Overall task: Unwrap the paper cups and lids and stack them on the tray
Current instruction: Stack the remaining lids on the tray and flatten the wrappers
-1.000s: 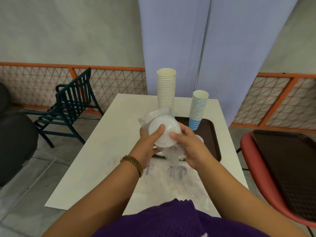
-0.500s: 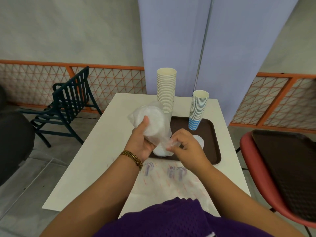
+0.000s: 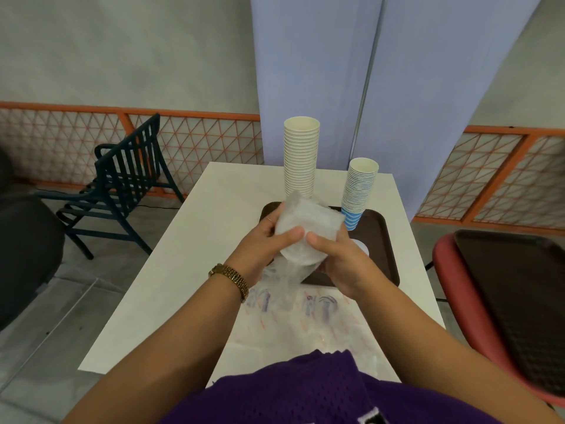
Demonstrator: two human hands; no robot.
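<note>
Head view. Half a second back: clear plastic sleeve of white round lids [image 3: 305,232] tilted up in the left hand alone, right hand pinching the loose plastic tail low down. Now gripped from both sides, left hand [image 3: 260,243] curled round the left flank, right hand [image 3: 339,258] clamped on the right flank, thumbs nearly meeting across the front. Held above the near edge of the dark brown plastic tray [image 3: 379,240], wrap not yet off; slack film trailing down toward the bench. Judged a reset of the grip before peeling or sliding the lids out, so the unwrapping step barely begun for this packet.

Already on the tray: tall stack of cream paper cups [image 3: 301,157] at the far left, shorter stack of blue-striped paper cups [image 3: 359,191] at the far right, a single white lid [image 3: 362,249] lying flat near the right hand. Free tray surface small; lid stack likely to go beside that lid, cup stacks close enough to knock.

On the white bench [image 3: 189,270]: empty printed plastic wrappers [image 3: 305,319] spread in front of the body. To the right, a red chair carrying a second brown tray [image 3: 519,301]; to the left, a dark slatted chair [image 3: 122,179], well apart.
</note>
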